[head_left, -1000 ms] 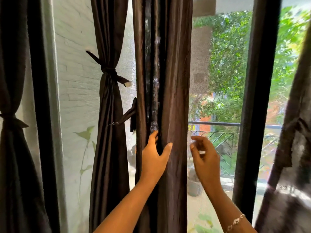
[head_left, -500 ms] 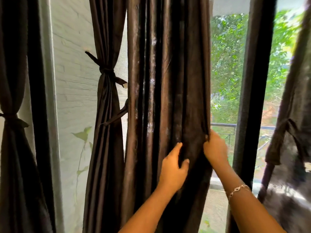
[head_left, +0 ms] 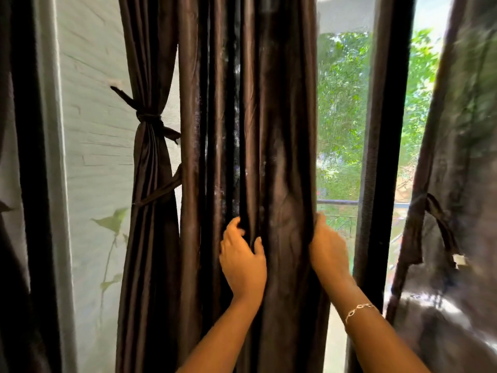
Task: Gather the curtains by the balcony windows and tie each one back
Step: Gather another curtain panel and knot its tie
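The loose brown curtain hangs mid-window by the balcony, its right edge gripped by the right hand and a middle fold pinched in the curled fingers of the left hand, so the pleats are best swept leftward into one tight bundle toward the dangling tie strap.

Home room beside a balcony: tied-back dark curtain, black window frame, railing, green trees outside.

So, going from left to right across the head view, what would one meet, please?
White brick wall, tied-back curtain, left hand, then right hand, both gripping the loose curtain, dark window post, blurred curtain.
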{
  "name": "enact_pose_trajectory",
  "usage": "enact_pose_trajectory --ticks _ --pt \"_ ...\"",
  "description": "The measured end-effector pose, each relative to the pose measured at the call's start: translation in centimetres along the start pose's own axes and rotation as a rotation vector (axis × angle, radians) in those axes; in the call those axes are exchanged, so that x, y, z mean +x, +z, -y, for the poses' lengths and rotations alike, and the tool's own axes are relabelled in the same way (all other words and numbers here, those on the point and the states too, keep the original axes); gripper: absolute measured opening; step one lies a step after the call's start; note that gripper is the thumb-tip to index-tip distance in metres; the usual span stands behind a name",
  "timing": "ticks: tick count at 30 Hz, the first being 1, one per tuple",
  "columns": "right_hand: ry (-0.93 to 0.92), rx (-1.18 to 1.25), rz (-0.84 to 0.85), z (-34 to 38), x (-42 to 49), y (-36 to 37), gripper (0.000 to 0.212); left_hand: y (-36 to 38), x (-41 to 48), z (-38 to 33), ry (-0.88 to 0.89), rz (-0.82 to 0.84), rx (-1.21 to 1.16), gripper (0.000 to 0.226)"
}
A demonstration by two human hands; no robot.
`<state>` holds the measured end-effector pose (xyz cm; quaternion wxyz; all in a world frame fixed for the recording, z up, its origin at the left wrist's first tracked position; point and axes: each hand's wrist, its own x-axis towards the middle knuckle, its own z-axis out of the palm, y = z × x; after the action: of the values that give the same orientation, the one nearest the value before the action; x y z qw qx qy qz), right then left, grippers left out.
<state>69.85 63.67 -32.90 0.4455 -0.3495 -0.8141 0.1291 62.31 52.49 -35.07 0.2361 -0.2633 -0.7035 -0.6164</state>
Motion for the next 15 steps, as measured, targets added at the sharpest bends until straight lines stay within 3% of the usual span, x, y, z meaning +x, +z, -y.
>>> enact_pose_trajectory --ticks 6,10,15 --pt "-0.019 -0.004 0.045 1.9 -0.7 1.5 0.028 0.1 -0.4 0.6 -0.022 -0.025 -0.048 0.040" --pt "-0.003 -0.090 0.020 1.3 -0.3 0.8 0.040 -0.8 -1.2 0.8 0.155 -0.011 -0.053 0.040" --pt "-0.136 0.037 0.121 3.8 -1.5 1.5 0.018 0.2 -3.0 0.3 0.265 0.122 -0.029 0.038"
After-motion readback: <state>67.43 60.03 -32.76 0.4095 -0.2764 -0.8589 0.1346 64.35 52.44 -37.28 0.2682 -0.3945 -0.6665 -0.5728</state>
